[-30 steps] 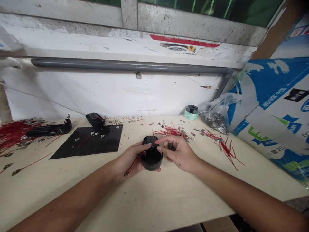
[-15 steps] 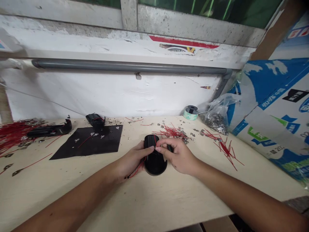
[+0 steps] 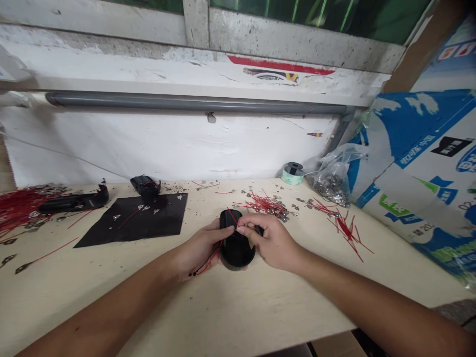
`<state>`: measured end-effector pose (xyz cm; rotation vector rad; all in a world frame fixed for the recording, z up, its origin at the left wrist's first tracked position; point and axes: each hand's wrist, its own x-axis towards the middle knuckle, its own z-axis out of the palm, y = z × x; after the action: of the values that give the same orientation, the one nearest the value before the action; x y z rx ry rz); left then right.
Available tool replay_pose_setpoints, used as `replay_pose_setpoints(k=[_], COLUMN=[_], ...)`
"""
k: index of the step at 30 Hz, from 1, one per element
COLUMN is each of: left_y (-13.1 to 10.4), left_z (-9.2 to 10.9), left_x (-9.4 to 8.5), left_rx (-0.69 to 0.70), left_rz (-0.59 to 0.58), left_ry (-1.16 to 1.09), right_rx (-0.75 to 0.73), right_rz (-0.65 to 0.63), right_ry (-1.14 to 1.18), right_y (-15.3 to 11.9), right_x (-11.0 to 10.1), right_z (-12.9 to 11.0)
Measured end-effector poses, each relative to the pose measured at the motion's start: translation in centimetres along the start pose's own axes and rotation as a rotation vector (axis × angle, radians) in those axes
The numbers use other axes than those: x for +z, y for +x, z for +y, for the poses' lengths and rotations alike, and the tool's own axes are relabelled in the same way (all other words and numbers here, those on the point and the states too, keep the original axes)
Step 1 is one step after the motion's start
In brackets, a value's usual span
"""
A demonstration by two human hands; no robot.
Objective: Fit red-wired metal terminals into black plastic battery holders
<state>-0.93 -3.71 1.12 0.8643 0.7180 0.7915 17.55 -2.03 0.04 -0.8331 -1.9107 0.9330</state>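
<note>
A black plastic housing with a rounded cup-like end stands before me, its cup end toward me. My left hand grips the housing from the left, thumb pressed on its upper part. With thumb and forefinger together, my right hand pinches a thin red wire over the middle of the housing. Something dark and slim also lies under the right fingers; its kind is hidden. More red wires with black ends hang out below my left palm.
A black sheet with small metal tabs lies left, near two other black housings. Red wires with metal tabs are heaped behind my hands. A tape roll, a bag of metal parts and a printed carton stand right.
The free end of the red wire now leans further left over the housing. Both hands keep their hold, and the whole view has shifted slightly.
</note>
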Motion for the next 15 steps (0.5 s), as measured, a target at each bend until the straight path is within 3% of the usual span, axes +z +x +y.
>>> replay_pose_setpoints(k=[8, 15], left_y=[0.0, -0.36], left_z=[0.3, 0.93], left_x=[0.53, -0.06], left_rx=[-0.007, -0.092], left_rz=[0.016, 0.102], left_ry=[0.0, -0.093], right_rx=[0.025, 0.086], right_rz=[0.036, 0.126], right_ry=[0.046, 0.253], right_y=[-0.04, -0.07], right_x=[0.27, 0.25], right_z=[0.19, -0.07])
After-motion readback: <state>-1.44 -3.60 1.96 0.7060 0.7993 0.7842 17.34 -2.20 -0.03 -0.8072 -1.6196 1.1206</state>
